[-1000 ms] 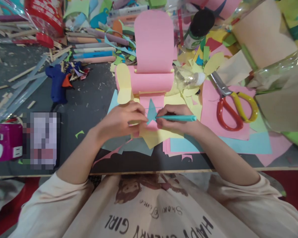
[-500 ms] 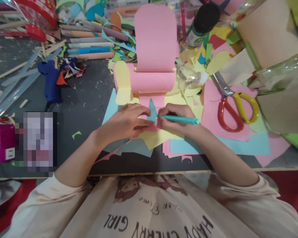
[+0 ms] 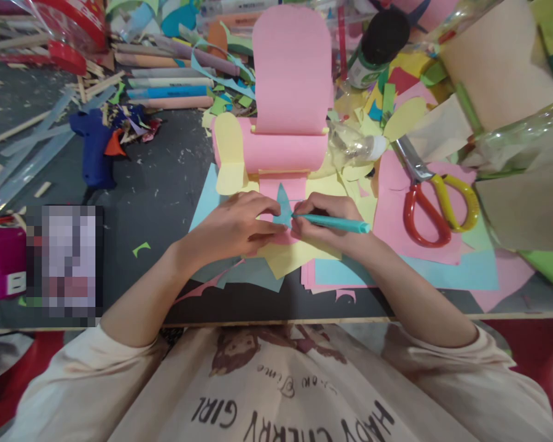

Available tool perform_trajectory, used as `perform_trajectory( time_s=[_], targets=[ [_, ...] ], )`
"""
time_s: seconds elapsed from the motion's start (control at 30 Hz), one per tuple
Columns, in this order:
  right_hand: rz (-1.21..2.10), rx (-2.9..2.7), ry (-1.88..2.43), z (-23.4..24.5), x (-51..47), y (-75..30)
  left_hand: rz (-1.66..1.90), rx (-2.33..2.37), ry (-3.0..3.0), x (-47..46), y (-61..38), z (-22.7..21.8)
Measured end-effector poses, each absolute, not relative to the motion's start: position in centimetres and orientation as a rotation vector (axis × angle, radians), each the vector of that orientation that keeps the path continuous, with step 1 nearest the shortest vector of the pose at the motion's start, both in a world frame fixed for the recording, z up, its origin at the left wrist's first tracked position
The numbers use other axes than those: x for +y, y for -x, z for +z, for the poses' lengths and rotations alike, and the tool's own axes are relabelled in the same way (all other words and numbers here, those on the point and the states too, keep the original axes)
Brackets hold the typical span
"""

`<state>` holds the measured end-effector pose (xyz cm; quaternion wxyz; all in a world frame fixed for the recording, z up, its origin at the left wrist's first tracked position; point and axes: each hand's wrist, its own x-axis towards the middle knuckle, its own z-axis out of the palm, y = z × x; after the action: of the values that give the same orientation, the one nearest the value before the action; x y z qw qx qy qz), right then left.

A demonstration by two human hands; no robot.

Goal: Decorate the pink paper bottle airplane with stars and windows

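The dark table (image 3: 166, 178) spreads out on every side of the fingers, littered with cut paper. Just beyond the fingertips stands a pink paper model (image 3: 290, 73) with a tall rounded back, a rolled pink band across its front and a pale yellow flap (image 3: 229, 153) on its left side. Under both hands lies a stack of loose sheets, with a yellow sheet (image 3: 295, 255) on top, directly beneath the knuckles. To the right of the right fingers, well apart, red and yellow scissors (image 3: 435, 196) rest on a pink sheet. Far to the left of the left fingers lies a blue glue gun (image 3: 92, 147), and beyond it a row of markers (image 3: 170, 92). The left hand (image 3: 233, 227) lies palm down, its fingers bent, with the tips pressing on the paper beside the star; whether the thumb pinches underneath cannot be told. The right hand (image 3: 325, 224) is clenched around a teal pen (image 3: 334, 223), which lies nearly level with its tip pointing left toward the left fingertips. Between the two sets of fingertips, touching both, lies a small blue paper star (image 3: 283, 209), flat on pink paper at the foot of the model, the pen tip at its right edge.
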<state>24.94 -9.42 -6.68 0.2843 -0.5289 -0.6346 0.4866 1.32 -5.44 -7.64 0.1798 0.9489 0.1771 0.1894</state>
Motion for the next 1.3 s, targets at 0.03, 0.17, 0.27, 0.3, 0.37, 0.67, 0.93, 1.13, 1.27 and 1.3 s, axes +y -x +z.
perform_trajectory(
  time_s=[0.03, 0.17, 0.27, 0.3, 0.37, 0.67, 0.93, 1.13, 1.27, 1.3],
  targets=[
    [1.286, -1.688, 1.427, -6.69, -9.42, -24.93, 0.536, 0.504, -2.687, -5.46, -1.34, -7.64],
    [1.349, -1.699, 1.404, -6.62, -9.4, -24.92, 0.512, 0.517, -2.685, -5.52, -1.29, -7.64],
    [1.312, -1.697, 1.403, -6.55, -9.41, -24.9, 0.492, 0.529, -2.678, -5.53, -1.2, -7.59],
    [1.306, -1.697, 1.404, -6.53, -9.42, -24.89, 0.491, 0.532, -2.677, -5.53, -1.18, -7.57],
    [1.343, -1.705, 1.393, -6.51, -9.43, -24.87, 0.482, 0.53, -2.68, -5.52, -1.16, -7.54],
    [1.397, -1.674, 1.406, -6.49, -9.38, -24.88, 0.479, 0.529, -2.672, -5.55, -1.19, -7.63],
    [1.444, -1.653, 1.43, -5.85, -9.22, -24.81, 0.438, 0.538, -2.667, -5.56, -1.11, -7.59],
    [1.423, -1.678, 1.416, -5.93, -9.32, -24.87, 0.424, 0.551, -2.664, -5.61, -1.14, -7.51],
    [1.351, -1.7, 1.421, -6.31, -9.44, -25.1, 0.423, 0.551, -2.666, -5.63, -1.12, -7.5],
    [1.364, -1.702, 1.419, -6.39, -9.46, -25.17, 0.426, 0.55, -2.664, -5.62, -1.1, -7.51]
  ],
)
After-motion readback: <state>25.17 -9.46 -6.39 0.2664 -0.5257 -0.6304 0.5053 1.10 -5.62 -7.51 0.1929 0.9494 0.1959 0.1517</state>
